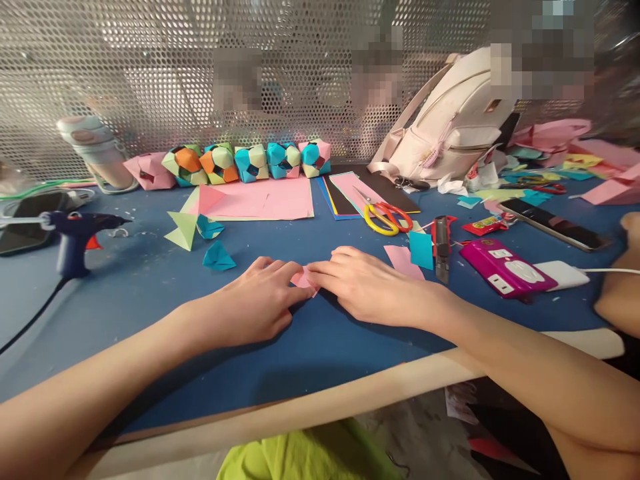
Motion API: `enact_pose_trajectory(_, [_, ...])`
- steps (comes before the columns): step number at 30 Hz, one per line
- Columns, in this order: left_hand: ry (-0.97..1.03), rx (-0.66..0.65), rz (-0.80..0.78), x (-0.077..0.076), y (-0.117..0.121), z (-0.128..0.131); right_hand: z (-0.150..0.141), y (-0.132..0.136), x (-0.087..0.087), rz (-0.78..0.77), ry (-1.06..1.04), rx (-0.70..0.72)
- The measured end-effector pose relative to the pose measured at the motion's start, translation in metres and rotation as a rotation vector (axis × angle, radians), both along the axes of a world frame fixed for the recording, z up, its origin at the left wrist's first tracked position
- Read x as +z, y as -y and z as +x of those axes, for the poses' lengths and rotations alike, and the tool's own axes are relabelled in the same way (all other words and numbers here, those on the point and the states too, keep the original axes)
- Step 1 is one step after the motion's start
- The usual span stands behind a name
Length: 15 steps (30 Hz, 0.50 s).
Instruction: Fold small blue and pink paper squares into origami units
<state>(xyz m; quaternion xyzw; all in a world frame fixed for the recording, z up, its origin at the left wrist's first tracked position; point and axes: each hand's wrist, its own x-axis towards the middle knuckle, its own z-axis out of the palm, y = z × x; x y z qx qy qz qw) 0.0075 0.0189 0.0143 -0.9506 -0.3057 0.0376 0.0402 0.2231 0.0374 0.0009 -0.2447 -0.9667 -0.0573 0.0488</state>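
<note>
both hands on small pink paper (pixel 305 279) at near-middle of blue counter (pixel 210 363): left hand (pixel 265 297) pressing left side, right hand (pixel 367 287) pressing right side, fingertips of both on paper, close together. right of right hand: pink strip (pixel 404 261), blue paper square (pixel 421 250), box cutter (pixel 442 250). farther left: folded blue pieces, green piece (pixel 183 229). far side: row of folded paper balls (pixel 251 164) beside backpack (pixel 453 120). near left edge: glue gun (pixel 80 240).
</note>
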Motion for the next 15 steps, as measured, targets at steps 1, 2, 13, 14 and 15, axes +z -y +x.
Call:
enact_pose_trajectory(1, [0.005,0.004,-0.001,-0.0001,0.0007,0.0003,-0.0008,0.0006,-0.0006,0.009,-0.002,-0.007])
enact_pose_trajectory(2, [0.009,0.007,-0.005,-0.0003,0.0011,0.0004,-0.0016,0.0010,-0.0007,0.010,0.001,-0.014])
enact_pose_trajectory(13, [-0.014,0.024,-0.006,-0.0006,0.0006,0.0029,-0.0069,0.0021,0.0060,-0.037,0.039,-0.044])
enact_pose_trajectory(14, [-0.020,0.030,-0.002,-0.0009,0.0008,0.0035,-0.0071,0.0025,0.0054,-0.031,0.032,-0.045])
enact_pose_trajectory(15, [-0.026,0.035,0.003,-0.0011,0.0009,0.0041,-0.0074,0.0028,0.0048,-0.021,0.029,-0.044])
